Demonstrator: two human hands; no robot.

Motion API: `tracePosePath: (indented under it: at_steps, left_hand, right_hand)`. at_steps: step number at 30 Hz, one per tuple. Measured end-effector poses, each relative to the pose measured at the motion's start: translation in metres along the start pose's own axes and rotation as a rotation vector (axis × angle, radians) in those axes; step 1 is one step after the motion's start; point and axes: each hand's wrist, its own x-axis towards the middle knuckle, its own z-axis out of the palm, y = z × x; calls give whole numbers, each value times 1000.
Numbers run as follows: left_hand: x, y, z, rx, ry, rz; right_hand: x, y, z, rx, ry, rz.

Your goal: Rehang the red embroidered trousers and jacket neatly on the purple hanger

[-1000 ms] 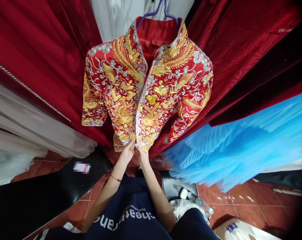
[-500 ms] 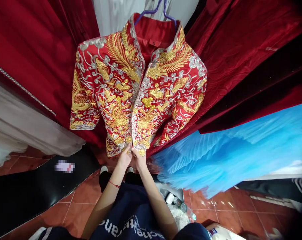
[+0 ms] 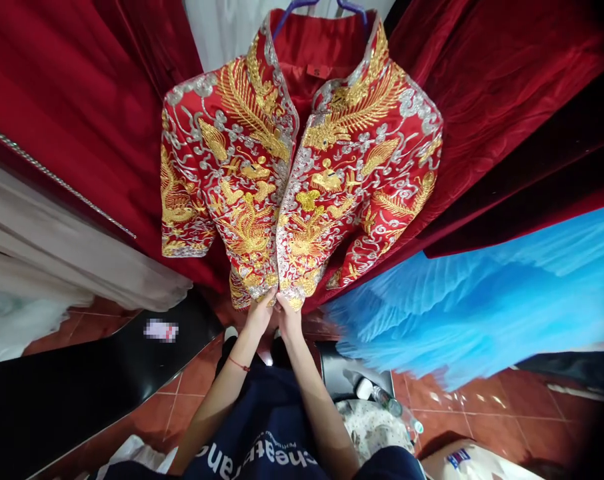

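A red jacket (image 3: 302,180) thick with gold and silver embroidery hangs in front of me on a purple hanger (image 3: 307,7). Its two front panels meet down the middle. My left hand (image 3: 259,313) pinches the bottom hem of the left panel, fingers closed on the cloth. My right hand (image 3: 288,316) pinches the hem of the right panel right beside it. The two hands almost touch at the jacket's lower front edge. A thin red string circles my left wrist.
Dark red velvet garments (image 3: 482,100) hang on both sides. A bright blue pleated skirt (image 3: 482,300) spreads at the right, a white dress (image 3: 42,267) at the left. A black bench (image 3: 82,380) and a plastic bottle (image 3: 387,400) stand on the red tile floor.
The view shifted slightly, so the jacket sits a bit higher and more to the right. Both hands kept their grip on the lower hem.
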Motion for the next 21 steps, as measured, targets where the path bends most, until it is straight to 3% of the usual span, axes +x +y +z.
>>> tracePosePath:
  at_steps: [11,21]
  left_hand:
    - [-4,27,-10,176,19,103]
    - [-4,36,-13,268,76,148]
  right_hand:
    - [1,30,29,162,140,-6]
    - [6,39,31,115,143,-21]
